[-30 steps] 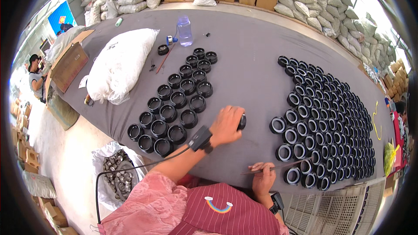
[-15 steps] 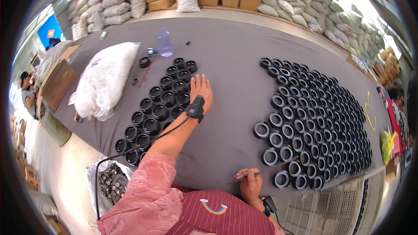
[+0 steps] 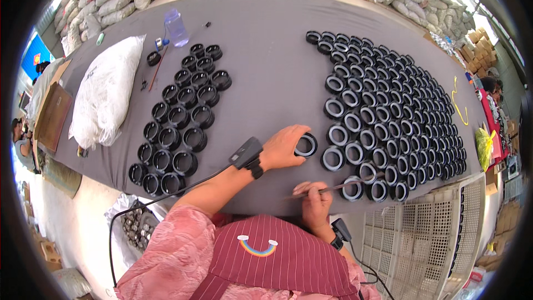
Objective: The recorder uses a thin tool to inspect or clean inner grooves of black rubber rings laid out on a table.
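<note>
While a black ring [image 3: 315, 145] sits just left of the right group [image 3: 380, 130], the left hand [image 3: 284, 146] pinches its left side between thumb and fingers; a light, level grip should keep it clear of that group. The right hand [image 3: 316, 203] curls its fingers round a rod [image 3: 337, 186], best held steady, as its right end reaches over near rings [image 3: 371, 193]. Open table [image 3: 261, 78] runs far between the right group and the left group [image 3: 178, 116]; the near edge [image 3: 355, 209] is by the right hand.

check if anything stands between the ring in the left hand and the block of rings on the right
Nothing visible: only grey tabletop shows between the held ring and the block of rings. The thin stick in the right hand crosses the block's near edge, outside that gap.
</note>
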Tool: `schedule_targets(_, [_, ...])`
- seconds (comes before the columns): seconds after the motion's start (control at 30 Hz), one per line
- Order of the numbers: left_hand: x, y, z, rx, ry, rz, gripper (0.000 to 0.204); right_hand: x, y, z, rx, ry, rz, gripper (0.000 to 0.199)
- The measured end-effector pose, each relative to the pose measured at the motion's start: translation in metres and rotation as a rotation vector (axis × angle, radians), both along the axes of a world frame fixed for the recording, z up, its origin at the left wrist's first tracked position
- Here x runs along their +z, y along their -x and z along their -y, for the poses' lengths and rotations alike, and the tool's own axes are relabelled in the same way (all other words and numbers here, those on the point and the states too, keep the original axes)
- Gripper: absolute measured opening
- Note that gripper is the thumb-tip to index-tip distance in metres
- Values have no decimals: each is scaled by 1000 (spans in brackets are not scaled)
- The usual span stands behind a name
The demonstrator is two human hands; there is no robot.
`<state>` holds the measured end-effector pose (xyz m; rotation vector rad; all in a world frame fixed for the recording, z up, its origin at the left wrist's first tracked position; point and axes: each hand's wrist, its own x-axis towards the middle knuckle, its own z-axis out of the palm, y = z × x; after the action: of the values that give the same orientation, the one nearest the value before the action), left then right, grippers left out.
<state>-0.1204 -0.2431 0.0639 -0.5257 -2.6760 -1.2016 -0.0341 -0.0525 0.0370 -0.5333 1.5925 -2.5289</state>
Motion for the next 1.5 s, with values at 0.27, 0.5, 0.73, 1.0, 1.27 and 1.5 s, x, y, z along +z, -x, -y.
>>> schedule_targets(0.27, [9, -117, 15, -31, -180, 4, 70, 24, 4, 2, -104, -245, -269, 8])
schedule_targets(0.5, [-6, -141, 22, 5, -162, -22, 45, 25, -3, 8, -23, -511, -394, 9])
schedule_targets(0.73, [-7, -141, 21, 58, -197, -42, 32, 29, -6, 9, -27, -512, -394, 6])
schedule_targets(1.0, [-5, -139, 23, 48, -200, 20, 30, 46, 1, 1, -72, -687, -412, 3])
schedule_targets(1.27, [-8, -137, 25, 22, -206, -21, 35, 46, 9, 20, -164, -709, -685, 6])
schedule_targets(1.5, [-4, -135, 22, 61, -283, 11, 77, 29, 3, 20, -24, -593, -606, 4])
